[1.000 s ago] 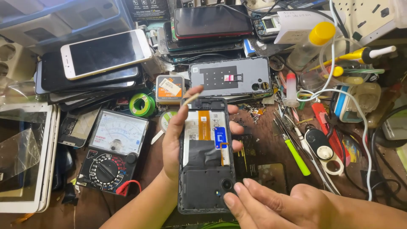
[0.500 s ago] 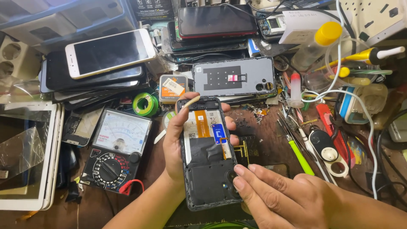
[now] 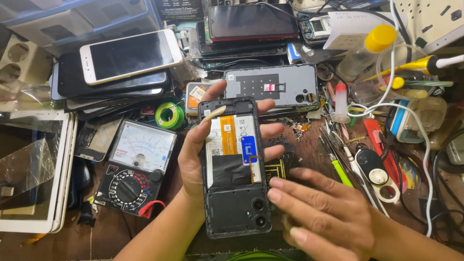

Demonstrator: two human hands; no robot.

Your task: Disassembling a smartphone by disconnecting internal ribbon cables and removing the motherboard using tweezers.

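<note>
My left hand (image 3: 195,154) grips an opened black smartphone (image 3: 235,193), back cover off, with its battery, orange flex strip and blue tab showing and the camera lenses toward me. A long thumbnail lies across the top of the battery. My right hand (image 3: 324,217) hovers at the phone's lower right edge, fingers apart, fingertips touching or nearly touching the frame beside the cameras; it holds nothing that I can see. The removed grey back cover (image 3: 270,87) lies just beyond the phone.
An analogue multimeter (image 3: 137,166) sits left of the phone, a white tablet (image 3: 34,169) at far left. Stacked phones (image 3: 121,63) lie at the back left. Green solder spool (image 3: 169,115), tweezers, screwdrivers (image 3: 338,169), a yellow-capped bottle (image 3: 367,48) and white cables crowd the right.
My right hand has moved up from the lower edge to the phone's lower right side. The left hand has kept its grip on the phone, with a slight shift of the view.
</note>
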